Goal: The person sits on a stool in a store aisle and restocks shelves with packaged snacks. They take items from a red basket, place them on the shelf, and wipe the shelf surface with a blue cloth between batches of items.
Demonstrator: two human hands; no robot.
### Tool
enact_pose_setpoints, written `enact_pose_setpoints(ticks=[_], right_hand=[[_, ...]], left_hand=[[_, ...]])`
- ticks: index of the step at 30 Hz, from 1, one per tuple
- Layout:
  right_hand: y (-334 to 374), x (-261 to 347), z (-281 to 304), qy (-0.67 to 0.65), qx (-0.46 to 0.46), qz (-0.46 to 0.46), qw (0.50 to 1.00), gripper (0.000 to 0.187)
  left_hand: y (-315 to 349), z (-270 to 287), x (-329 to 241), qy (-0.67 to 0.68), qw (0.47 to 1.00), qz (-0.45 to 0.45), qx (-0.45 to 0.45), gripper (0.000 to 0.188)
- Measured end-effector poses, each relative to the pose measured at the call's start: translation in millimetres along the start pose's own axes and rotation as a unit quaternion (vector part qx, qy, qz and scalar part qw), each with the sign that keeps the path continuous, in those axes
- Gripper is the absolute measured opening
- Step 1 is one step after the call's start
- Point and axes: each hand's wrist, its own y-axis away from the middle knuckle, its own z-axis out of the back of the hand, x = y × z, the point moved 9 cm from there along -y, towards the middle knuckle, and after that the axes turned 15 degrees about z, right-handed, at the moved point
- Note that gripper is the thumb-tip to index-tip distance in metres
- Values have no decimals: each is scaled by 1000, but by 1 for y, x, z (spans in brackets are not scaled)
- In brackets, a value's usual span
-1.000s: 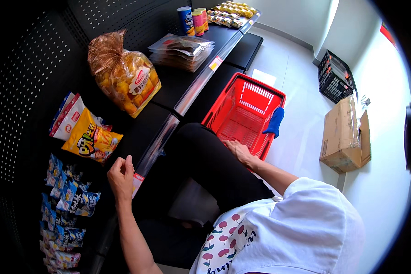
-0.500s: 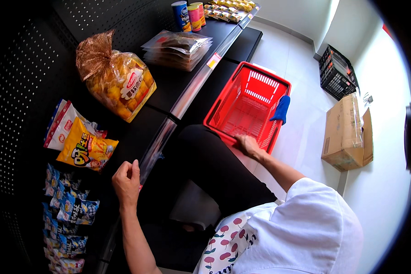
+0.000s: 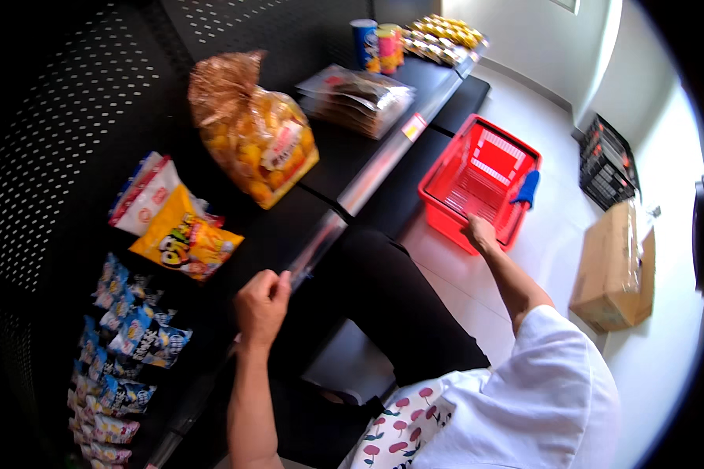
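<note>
My right hand (image 3: 481, 232) is closed on the near rim of a red plastic shopping basket (image 3: 447, 221), on the floor side of a black shelf (image 3: 278, 227). The basket's inside shows bare red walls and bottom, and a blue cloth-like piece (image 3: 529, 189) hangs over its right side. My left hand (image 3: 262, 307) is curled into a fist at the shelf's front edge, with nothing visible in it. Left of that fist lies a yellow snack bag (image 3: 186, 238), leaning on a white and red bag (image 3: 147, 195).
A large bag of yellow pastries (image 3: 260, 148), flat clear packs (image 3: 356, 100), cans (image 3: 365, 45) and small wrapped snacks (image 3: 442, 39) stand further along the shelf. Several small blue bags (image 3: 137, 328) line its near left. A cardboard box (image 3: 606, 270) and a black crate (image 3: 606, 162) are at right.
The view has shifted, so the shelf goods appear further right. My right hand and the basket have moved away from me, and the basket looks smaller. My left hand remains curled by the shelf edge.
</note>
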Motion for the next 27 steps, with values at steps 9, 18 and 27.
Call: enact_pose_setpoints(ticks=[9,18,27], right_hand=[[-3,-19,-11,-49,-45,-29,997,19],[-2,-21,-4,43,-35,22,998,27],[-14,-13,-15,32,17,40,999,29]], left_hand=[[9,-41,-1,36,998,-10,53,39],[126,-242,13,135,862,200,446,29],[288,-379,33,301,661,326,606,44]])
